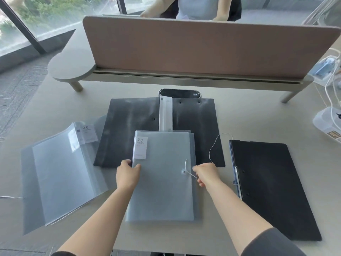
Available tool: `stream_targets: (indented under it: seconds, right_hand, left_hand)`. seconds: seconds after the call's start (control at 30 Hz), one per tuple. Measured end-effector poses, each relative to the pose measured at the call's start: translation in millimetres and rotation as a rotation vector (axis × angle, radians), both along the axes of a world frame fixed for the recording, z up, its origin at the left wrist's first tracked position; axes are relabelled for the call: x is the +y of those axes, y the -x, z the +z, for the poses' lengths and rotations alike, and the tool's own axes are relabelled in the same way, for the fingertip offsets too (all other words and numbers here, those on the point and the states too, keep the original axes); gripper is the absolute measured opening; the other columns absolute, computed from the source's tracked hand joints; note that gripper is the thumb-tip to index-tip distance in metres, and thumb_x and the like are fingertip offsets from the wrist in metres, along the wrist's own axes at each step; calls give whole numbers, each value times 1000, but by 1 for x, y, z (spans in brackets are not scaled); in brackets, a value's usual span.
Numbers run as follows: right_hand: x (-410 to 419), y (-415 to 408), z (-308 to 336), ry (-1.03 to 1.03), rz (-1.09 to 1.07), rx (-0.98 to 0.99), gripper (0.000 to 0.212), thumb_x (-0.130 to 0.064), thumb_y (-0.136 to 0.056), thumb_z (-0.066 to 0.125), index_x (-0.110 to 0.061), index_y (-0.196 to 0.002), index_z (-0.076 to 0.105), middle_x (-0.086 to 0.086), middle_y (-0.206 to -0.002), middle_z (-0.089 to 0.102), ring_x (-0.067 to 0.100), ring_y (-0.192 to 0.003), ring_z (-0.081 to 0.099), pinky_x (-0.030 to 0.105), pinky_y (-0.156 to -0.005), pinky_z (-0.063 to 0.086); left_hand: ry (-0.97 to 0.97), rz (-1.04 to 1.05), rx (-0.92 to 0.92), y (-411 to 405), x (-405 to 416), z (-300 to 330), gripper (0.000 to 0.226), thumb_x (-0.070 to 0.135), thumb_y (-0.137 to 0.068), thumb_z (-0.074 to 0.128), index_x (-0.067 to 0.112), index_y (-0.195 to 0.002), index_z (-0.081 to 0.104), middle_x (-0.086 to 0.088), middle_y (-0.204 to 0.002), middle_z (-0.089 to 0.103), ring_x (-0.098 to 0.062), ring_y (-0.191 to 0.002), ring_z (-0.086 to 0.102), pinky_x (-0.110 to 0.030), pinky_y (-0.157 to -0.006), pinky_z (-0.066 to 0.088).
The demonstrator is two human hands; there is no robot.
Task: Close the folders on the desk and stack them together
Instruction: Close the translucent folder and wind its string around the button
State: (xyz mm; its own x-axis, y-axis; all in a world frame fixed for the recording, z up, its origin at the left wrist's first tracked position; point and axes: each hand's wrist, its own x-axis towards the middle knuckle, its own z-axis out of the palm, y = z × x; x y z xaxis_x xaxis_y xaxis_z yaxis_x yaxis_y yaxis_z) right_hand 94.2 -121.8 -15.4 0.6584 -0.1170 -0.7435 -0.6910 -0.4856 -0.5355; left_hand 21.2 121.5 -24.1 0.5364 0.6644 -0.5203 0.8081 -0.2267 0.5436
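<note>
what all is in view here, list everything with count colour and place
closed clear folder: 1, translucent grey, centre, string closure
open clear folder: 1, translucent, left
open dark folder: 1, charcoal, behind centre, white spine label
black clipboard folder: 1, right, closed
string: 1, white, from centre folder's button
divider panel: 1, pinkish brown, desk back
cable port: 1, black, below divider
power strip: 1, white, far right
desk: 1, beige
left hand: holds centre folder's left edge
right hand: fingers pinch string

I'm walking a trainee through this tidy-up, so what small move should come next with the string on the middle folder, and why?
Probably wind the white string round the button again. The right hand pinches the string, which already runs to the button on the closed clear folder; the left hand grips its left edge, steadying it. The string's tail is loose, so the folder does not look tied.
</note>
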Motion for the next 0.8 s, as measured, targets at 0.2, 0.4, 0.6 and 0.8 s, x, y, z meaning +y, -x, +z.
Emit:
stream_targets:
  seconds: [0.2,0.4,0.6,0.8]
  right_hand:
    - [-12,3,4,74,126,-143,33,-5,-74,49,-20,-57,26,-1,-53,24,20,-49,24,33,-56,24]
    - [-69,-15,32,144,49,-302,30,-10,-83,48,-16,-60,31,-1,-57,33,18,-54,27,29,-53,19]
    - [-153,-35,50,284,14,-373,18,-18,-88,48,-10,-72,52,2,-65,51,19,-57,41,30,-54,28]
    - [-236,-40,43,363,-86,-402,23,-14,-86,49,-17,-63,47,-1,-61,49,24,-58,41,31,-54,29]
  left_hand:
    - [215,108,-147,7,-5,7,19,23,-80,71,12,-95,66,-5,-91,72,-24,-77,64,-37,-73,50]
    - [344,49,-269,-23,-54,25,19,27,-78,72,16,-93,66,-6,-91,72,-24,-76,64,-41,-77,52]
    - [446,-68,-320,-66,-127,44,14,22,-83,71,13,-91,64,-5,-80,69,-22,-64,62,-38,-64,52]
    - [503,-188,-274,-79,-203,43,24,30,-76,71,12,-91,65,-8,-87,75,-29,-80,74,-46,-78,61]
